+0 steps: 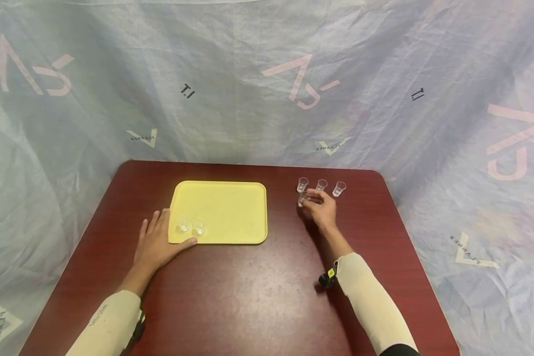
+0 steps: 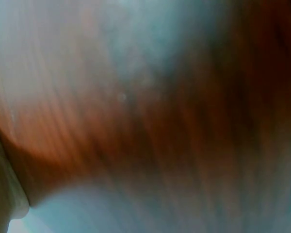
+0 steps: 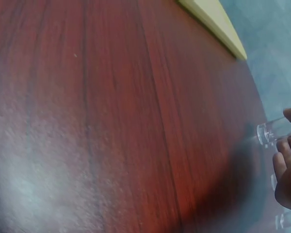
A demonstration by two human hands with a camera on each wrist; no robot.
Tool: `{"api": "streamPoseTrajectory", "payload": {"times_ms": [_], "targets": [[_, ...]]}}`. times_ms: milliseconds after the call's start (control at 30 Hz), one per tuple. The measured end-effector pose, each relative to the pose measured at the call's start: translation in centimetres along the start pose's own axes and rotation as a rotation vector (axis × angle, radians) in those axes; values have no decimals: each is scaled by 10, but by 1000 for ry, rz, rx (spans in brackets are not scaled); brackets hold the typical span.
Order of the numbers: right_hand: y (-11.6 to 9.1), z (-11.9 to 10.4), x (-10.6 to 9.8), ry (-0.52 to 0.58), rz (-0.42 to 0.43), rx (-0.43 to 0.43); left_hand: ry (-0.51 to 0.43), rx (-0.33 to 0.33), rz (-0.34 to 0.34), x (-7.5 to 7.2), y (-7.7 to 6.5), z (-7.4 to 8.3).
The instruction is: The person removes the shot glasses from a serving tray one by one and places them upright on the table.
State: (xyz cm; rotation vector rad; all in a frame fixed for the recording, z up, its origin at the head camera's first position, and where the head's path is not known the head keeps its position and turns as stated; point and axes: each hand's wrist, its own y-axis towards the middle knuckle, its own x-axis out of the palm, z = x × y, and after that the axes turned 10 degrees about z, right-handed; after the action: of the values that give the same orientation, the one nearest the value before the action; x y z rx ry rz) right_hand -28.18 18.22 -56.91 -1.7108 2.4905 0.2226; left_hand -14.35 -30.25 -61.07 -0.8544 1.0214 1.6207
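On the right side of the table, my right hand point(image 1: 324, 210) pinches a small clear shot glass point(image 1: 300, 200) between thumb and fingers. The right wrist view catches that glass's thick base point(image 3: 264, 135) pointing away from the fingertips, close over the wood. Just beyond stand three more shot glasses, a left one point(image 1: 302, 184), a middle one point(image 1: 322, 184) partly behind the fingers, and a right one point(image 1: 339, 189). My left hand point(image 1: 157, 242) rests with straight fingers along the left edge of a yellow tray point(image 1: 231, 210), thumb at its near rim. Two shot glasses point(image 1: 199, 227) stand in the tray's near left corner.
The dark red wooden table point(image 1: 249, 291) ends at a rounded far edge. Grey printed cloth point(image 1: 231, 99) hangs behind it and on both sides. The left wrist view is blurred, with mostly table surface showing.
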Motion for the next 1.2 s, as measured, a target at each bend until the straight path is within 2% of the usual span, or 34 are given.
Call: {"api": "streamPoseTrajectory", "payload": {"times_ms": [300,767,967,1200], "targets": [[5,2,0,-19,1,4,-2,2,10,-1,-1,-4],[0,7,1,-22,10,2,0,5,15,1,1,-6],[-4,14,-4,-6,41,10,-2,2,10,0,1,-6],[-14,14,-15,5,31,16,-5,-1,8,1,1,-6]]}}
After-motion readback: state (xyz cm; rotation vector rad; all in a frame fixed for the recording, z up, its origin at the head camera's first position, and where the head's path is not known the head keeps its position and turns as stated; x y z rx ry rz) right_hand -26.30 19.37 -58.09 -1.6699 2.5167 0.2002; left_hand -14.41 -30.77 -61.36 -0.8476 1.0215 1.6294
